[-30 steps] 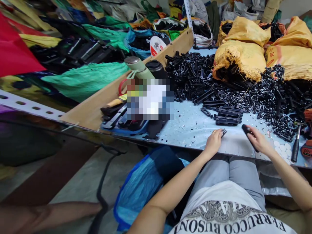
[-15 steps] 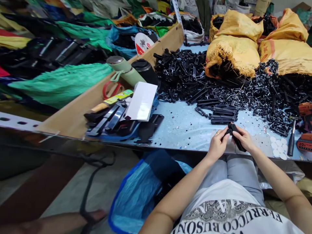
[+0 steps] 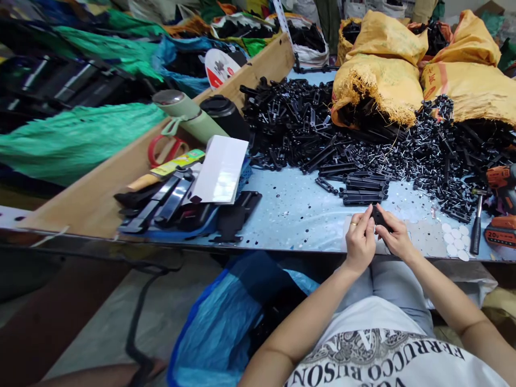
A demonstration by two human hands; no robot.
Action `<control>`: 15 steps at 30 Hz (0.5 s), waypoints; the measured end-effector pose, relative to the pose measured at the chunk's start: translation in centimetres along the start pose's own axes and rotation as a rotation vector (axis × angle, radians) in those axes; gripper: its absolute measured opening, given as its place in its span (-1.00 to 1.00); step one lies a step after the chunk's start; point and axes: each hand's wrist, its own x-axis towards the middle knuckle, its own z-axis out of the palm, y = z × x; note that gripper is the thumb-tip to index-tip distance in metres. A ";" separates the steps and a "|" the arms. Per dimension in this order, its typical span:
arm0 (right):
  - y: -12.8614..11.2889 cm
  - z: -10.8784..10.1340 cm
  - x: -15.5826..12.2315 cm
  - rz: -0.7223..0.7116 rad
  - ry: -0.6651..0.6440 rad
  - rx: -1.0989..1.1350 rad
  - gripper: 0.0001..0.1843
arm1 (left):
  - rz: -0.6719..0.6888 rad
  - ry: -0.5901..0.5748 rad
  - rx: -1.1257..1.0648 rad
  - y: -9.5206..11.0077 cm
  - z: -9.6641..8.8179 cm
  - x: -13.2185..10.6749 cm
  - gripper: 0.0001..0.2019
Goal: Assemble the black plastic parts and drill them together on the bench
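Observation:
Near the front edge of the table, both of my hands meet around a long black plastic part point(image 3: 380, 219). My right hand point(image 3: 395, 235) is closed on its side, and the lower end is mostly hidden behind those fingers. The fingers of my left hand point(image 3: 360, 242) pinch at the part's upper left end; whether a small piece is also between them I cannot make out. Just beyond my hands lies a neat row of similar black parts point(image 3: 365, 189). A hammer point(image 3: 477, 226) and several white discs point(image 3: 455, 241) lie to the right.
Heaps of black plastic parts point(image 3: 290, 121) and loose screws point(image 3: 433, 140) cover the back, before yellow sacks point(image 3: 379, 75). A cordless drill point(image 3: 500, 183) is at far right. Left are a white box point(image 3: 221, 169), a green bottle point(image 3: 197, 119) and red scissors point(image 3: 161, 150). Below hangs a blue bag point(image 3: 209, 322).
The black part has turned in my hands, now showing a flatter face. My left fingers have come up to pinch its upper end. The whole view has shifted slightly.

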 end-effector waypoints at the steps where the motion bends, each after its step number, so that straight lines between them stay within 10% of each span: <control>1: 0.0 0.4 0.0 0.012 0.015 -0.018 -0.39 | 0.003 -0.013 -0.011 -0.3 0.1 0.0 -0.62; 6: -3.1 0.3 2.3 -0.048 -0.102 -0.396 -0.35 | -0.326 -0.011 -0.073 -3.3 0.6 -0.8 -0.64; 11: -8.7 -1.3 8.7 -0.502 -0.309 -0.475 -0.34 | -0.521 -0.085 -0.016 -5.0 1.2 -2.2 -0.63; 15: -4.7 -7.4 14.8 -0.366 -0.117 -0.606 -0.44 | -0.448 -0.120 0.047 -5.2 -0.5 -3.2 -0.58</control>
